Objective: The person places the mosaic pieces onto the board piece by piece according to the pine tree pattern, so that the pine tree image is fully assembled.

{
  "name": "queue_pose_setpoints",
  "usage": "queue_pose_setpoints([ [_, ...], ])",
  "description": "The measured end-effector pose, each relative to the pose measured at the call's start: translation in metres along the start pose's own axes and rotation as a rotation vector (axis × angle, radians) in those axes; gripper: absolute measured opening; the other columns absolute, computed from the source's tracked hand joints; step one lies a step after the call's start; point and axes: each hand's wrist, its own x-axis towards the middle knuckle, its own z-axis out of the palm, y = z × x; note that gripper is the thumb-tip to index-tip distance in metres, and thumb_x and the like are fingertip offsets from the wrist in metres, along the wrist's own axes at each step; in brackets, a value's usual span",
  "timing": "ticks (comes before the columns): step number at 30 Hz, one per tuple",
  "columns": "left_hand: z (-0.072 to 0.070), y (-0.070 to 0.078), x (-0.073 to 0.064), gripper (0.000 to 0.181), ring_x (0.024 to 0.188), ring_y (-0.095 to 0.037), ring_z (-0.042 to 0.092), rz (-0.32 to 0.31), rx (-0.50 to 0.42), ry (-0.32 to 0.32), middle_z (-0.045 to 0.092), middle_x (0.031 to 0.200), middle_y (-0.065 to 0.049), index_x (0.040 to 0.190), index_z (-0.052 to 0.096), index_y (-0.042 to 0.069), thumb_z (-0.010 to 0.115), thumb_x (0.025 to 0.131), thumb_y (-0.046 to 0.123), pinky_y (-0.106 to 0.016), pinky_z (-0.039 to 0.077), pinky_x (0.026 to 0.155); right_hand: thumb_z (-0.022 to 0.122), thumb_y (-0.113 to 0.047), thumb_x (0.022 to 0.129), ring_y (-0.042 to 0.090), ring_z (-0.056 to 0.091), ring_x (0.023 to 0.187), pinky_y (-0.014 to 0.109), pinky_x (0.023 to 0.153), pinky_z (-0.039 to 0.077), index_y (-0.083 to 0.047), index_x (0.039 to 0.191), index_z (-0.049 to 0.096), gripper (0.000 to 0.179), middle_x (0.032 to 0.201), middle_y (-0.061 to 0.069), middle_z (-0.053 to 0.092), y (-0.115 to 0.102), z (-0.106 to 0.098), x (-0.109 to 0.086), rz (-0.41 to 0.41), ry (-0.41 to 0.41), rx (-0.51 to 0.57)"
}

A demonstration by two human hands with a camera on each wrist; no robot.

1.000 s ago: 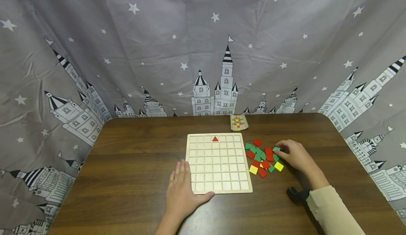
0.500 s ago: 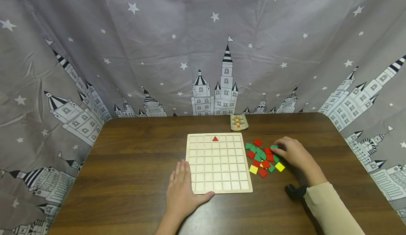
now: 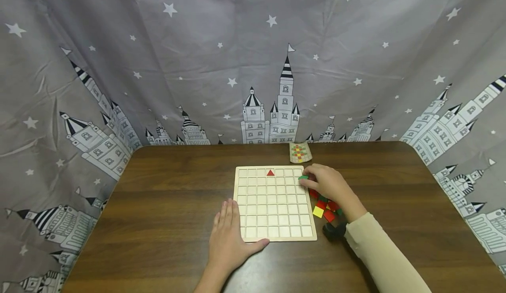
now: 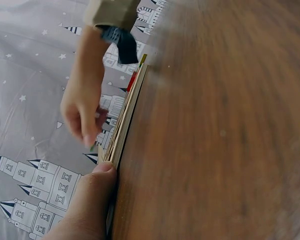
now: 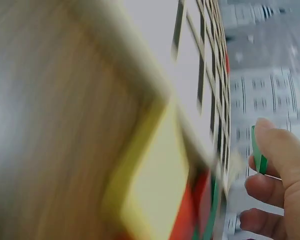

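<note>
Between thumb and fingers my right hand (image 3: pixel 328 182) pinches a green tile (image 5: pixel 258 150), held over the upper right corner of the pale gridded wooden board (image 3: pixel 274 205). One red triangle tile (image 3: pixel 270 173) sits in the middle of the board's top row. My left hand (image 3: pixel 228 236) rests along the board's lower left corner, fingers straight at the left side and thumb at the front edge. In the left wrist view its thumb (image 4: pixel 97 185) touches the board's edge. Loose red, green and yellow tiles, such as a yellow square (image 3: pixel 318 212), lie right of the board, partly hidden under my right arm.
A small card (image 3: pixel 300 152) with a coloured grid pattern lies behind the board, near the table's back edge. A black strap (image 3: pixel 334 231) hangs at my right wrist. The brown wooden table (image 3: pixel 174 205) ends at a grey curtain (image 3: pixel 221 64) with castles and stars.
My right hand has taken a green tile from the right side of the pile and carried it left to the board's upper right corner. The left hand stays in place.
</note>
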Motion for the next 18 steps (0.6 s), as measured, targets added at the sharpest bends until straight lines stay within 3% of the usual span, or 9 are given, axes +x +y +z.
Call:
queue_pose_setpoints([
  [9, 0.0, 0.0, 0.0, 0.14, 0.154, -0.032, 0.018, 0.002, 0.004, -0.003, 0.02, 0.164, -0.02, 0.155, 0.022, -0.004, 0.052, 0.062, 0.096, -0.049, 0.022, 0.123, 0.069, -0.039, 0.092, 0.014, 0.063, 0.087, 0.035, 0.078, 0.054, -0.015, 0.111, 0.072, 0.031, 0.102, -0.001, 0.07, -0.057, 0.017, 0.038, -0.109, -0.057, -0.028],
  [18, -0.001, 0.0, 0.0, 0.139, 0.153, -0.033, 0.019, 0.005, 0.006, 0.001, 0.021, 0.164, -0.02, 0.155, 0.023, -0.004, 0.055, 0.062, 0.094, -0.049, 0.022, 0.123, 0.071, -0.035, 0.091, 0.015, 0.065, 0.085, 0.034, 0.073, 0.055, -0.015, 0.105, 0.073, 0.025, 0.094, -0.002, 0.068, -0.086, 0.034, 0.055, -0.154, -0.025, -0.085],
])
